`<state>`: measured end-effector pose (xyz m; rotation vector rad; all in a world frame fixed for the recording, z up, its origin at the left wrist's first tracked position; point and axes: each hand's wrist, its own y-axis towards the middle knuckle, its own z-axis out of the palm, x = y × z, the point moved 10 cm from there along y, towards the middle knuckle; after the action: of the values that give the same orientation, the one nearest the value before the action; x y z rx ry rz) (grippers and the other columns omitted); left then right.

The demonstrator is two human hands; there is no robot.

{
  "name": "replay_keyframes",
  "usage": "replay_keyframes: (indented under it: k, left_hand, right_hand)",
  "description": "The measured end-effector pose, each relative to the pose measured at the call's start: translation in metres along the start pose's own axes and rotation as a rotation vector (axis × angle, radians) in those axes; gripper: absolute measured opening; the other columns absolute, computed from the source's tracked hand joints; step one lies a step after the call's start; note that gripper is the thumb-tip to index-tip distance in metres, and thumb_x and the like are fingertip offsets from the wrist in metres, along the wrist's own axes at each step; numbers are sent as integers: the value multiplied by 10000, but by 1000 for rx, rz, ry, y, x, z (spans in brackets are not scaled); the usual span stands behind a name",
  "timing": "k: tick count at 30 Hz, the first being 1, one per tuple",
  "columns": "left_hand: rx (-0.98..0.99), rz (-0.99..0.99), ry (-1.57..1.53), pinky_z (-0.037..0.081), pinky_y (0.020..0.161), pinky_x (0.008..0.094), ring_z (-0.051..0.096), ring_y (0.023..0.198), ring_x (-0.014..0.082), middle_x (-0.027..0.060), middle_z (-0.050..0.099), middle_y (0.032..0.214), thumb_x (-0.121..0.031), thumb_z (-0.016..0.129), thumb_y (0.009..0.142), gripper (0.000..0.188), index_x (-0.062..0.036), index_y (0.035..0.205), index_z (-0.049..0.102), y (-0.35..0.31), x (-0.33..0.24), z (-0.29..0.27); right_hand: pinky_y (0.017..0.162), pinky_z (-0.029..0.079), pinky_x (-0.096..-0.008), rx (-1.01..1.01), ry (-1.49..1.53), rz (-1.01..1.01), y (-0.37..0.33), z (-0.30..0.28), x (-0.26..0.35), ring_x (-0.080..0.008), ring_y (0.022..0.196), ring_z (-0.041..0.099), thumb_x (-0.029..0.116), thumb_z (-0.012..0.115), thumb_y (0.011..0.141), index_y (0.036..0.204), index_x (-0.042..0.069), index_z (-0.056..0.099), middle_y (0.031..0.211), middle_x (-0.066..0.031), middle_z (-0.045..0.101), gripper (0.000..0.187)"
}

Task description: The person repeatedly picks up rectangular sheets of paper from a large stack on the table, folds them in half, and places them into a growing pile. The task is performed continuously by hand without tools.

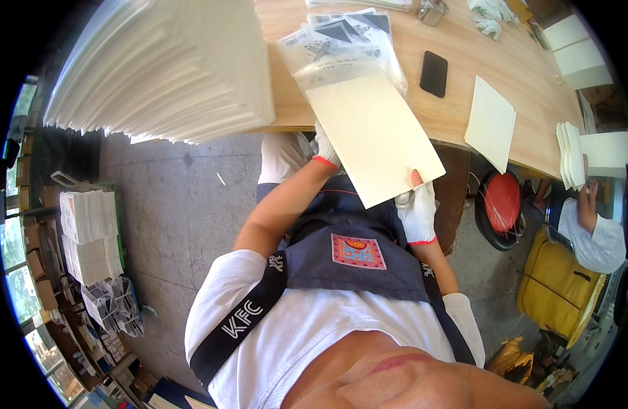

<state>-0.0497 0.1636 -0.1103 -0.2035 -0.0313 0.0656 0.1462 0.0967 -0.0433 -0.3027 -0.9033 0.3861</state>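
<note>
A flat block of cream paper sheets [378, 140] slants from the table's front edge out over my lap. My right hand [419, 208], in a white glove with a bare thumb tip, grips its near right corner, thumb on top. My left hand [324, 146], gloved with a red cuff, is at the block's left edge; its fingers are hidden beneath. Clear printed plastic bags [341, 51] lie at the far end of the block. One bag's edge meets the paper there; I cannot tell whether the paper is inside it.
A tall fanned stack of pale sheets [171, 68] fills the table's left side. On the wooden table [457, 34] are a black phone [434, 73], another cream sheet pile [491, 123] and white gloves [489, 20]. A red-seated stool [501, 201] and another person [586, 228] are at right.
</note>
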Motion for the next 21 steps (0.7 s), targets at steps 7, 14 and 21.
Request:
replay_keyframes:
  k: [7, 14, 21]
  left_hand:
    - [-38, -260, 98, 457, 894, 416, 525, 1047, 297, 177, 512, 1171, -303, 328, 945, 427, -26, 1264, 390, -48, 60, -66]
    - [-412, 6, 950, 545, 661, 298, 618, 779, 197, 90, 610, 926, -65, 450, 868, 210, -13, 1039, 560, -61, 35, -105]
    - [-398, -218, 913, 540, 626, 342, 617, 833, 245, 116, 573, 1042, -184, 489, 896, 278, -23, 1123, 480, -82, 10, -76]
  right_hand:
    - [416, 459, -247, 59, -94, 139, 3, -11, -29, -149, 542, 561, 181, 503, 911, 1148, 59, 455, 864, -84, 592, 271]
    - [921, 457, -477, 93, 605, 285, 88, 0, -101, -368, 1051, 527, 144, 432, 930, 1163, 9, 412, 1113, -201, 519, 270]
    - [702, 554, -361, 243, 91, 409, 79, 24, -101, -293, 874, 628, 165, 420, 934, 1199, 0, 432, 1010, -192, 590, 313]
